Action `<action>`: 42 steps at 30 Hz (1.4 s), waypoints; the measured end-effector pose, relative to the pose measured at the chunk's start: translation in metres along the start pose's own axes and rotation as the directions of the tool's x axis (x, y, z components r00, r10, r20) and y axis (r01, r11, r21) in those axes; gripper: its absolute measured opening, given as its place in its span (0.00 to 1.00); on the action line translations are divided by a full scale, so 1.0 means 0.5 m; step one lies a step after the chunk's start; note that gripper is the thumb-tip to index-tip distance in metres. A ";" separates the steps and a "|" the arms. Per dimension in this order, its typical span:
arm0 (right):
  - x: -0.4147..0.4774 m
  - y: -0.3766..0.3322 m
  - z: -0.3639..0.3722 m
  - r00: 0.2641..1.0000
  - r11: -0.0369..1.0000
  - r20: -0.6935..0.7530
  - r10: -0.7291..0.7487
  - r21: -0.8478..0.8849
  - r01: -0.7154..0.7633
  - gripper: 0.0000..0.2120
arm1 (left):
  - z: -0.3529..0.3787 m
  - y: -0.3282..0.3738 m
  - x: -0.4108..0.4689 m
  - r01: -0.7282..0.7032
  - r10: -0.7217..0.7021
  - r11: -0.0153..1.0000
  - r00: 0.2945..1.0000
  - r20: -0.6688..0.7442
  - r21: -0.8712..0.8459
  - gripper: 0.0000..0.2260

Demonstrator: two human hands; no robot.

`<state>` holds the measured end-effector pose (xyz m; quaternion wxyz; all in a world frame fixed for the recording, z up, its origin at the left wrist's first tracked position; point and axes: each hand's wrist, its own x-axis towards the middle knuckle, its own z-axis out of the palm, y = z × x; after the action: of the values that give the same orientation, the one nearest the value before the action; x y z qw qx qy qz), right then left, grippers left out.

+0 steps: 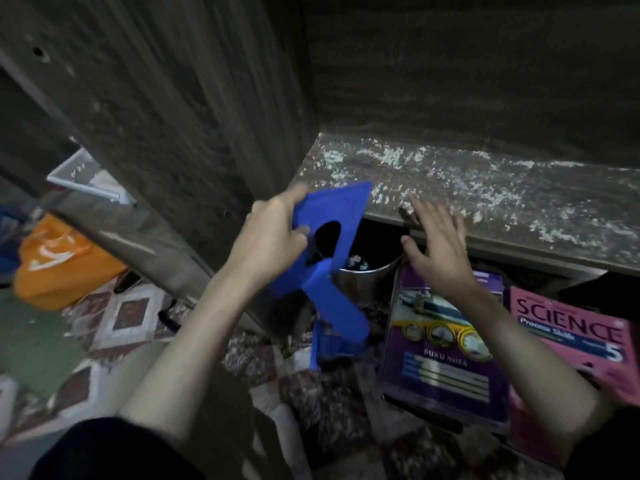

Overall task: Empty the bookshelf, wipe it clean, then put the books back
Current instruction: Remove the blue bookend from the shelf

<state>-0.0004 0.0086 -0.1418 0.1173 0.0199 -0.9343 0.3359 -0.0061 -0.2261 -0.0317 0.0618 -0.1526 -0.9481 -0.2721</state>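
My left hand (273,233) grips a blue plastic bookend (332,216) by its upper plate, held tilted at the left front corner of the dark wooden shelf board (485,188). The board is bare of books and speckled with white dust. My right hand (436,244) hovers open, fingers spread, just off the shelf's front edge and right of the bookend. Below it on the floor lie a purple notebook (446,358) and a pink science book (571,334).
A metal tin (363,282) stands under the shelf edge, behind the bookend. The bookshelf's side panel (166,116) rises at left. An orange bag (62,265) and a white basket (86,174) sit at far left on the patterned floor mat (121,317).
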 end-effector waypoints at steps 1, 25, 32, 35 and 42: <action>-0.010 -0.026 -0.005 0.999 0.989 0.016 -0.032 0.146 0.029 0.31 | 0.016 -0.014 -0.019 0.032 -0.030 0.999 0.998 0.054 -0.024 0.11; -0.252 0.007 0.266 0.616 0.939 0.787 -0.011 -0.203 0.276 0.19 | 0.270 -0.177 -0.119 0.401 -0.185 0.914 0.543 0.819 -0.059 0.16; -0.272 0.008 0.310 0.480 0.867 0.862 0.165 -0.359 0.346 0.27 | 0.276 -0.172 -0.112 0.355 -0.205 0.935 0.539 0.817 0.000 0.17; -0.279 0.013 0.316 0.575 0.865 0.810 0.111 -0.364 0.346 0.28 | 0.278 -0.168 -0.109 0.345 -0.200 0.939 0.540 0.817 0.002 0.17; -0.295 0.044 0.342 0.655 0.786 0.755 -0.013 -0.397 0.474 0.21 | 0.282 -0.158 -0.106 0.348 -0.220 0.937 0.524 0.823 0.030 0.18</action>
<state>0.1051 -0.0887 -0.3176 -0.2105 0.2457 -0.9461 -0.0108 0.0139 -0.2278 -0.2008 -0.4373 -0.1073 -0.8593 -0.2424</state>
